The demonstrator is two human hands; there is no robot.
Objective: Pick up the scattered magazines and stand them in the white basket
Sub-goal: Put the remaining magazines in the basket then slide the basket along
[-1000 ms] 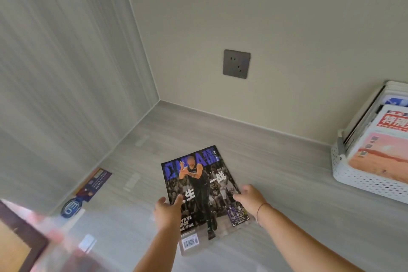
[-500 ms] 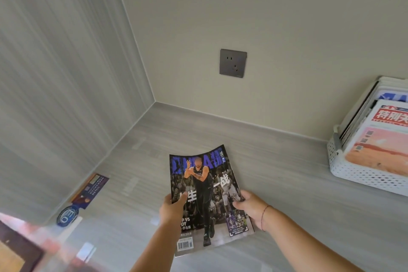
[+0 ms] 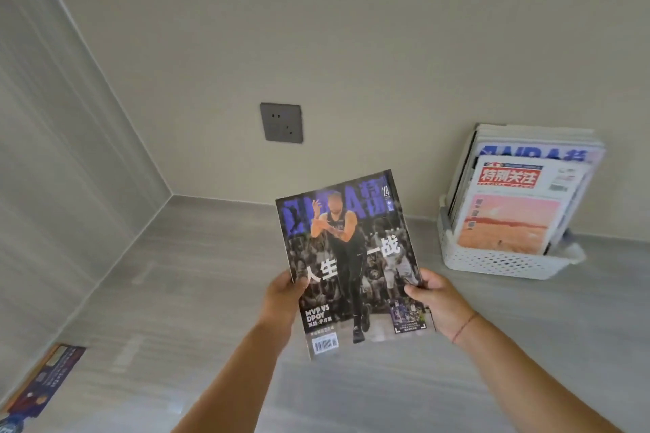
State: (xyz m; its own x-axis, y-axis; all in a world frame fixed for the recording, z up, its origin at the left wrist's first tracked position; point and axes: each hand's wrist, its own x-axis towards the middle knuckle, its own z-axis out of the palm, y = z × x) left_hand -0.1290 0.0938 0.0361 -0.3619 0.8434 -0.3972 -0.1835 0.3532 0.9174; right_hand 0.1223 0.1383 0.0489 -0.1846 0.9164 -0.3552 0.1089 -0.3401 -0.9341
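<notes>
A dark basketball magazine (image 3: 351,257) with blue title letters is held up off the grey surface, cover facing me. My left hand (image 3: 281,299) grips its left edge and my right hand (image 3: 436,302) grips its right edge. The white perforated basket (image 3: 499,262) stands at the right against the wall. Several magazines stand in the basket, leaning back, with a pink and red cover (image 3: 510,218) in front.
A grey wall socket (image 3: 281,122) sits on the back wall above the surface. A wood-grain side wall (image 3: 63,169) closes the left. A blue printed sheet (image 3: 42,383) lies at the lower left, by the side wall.
Both hands lifted the magazine off the surface and raised it, tilting it up toward me. The view swung right, so the basket now shows in full.
</notes>
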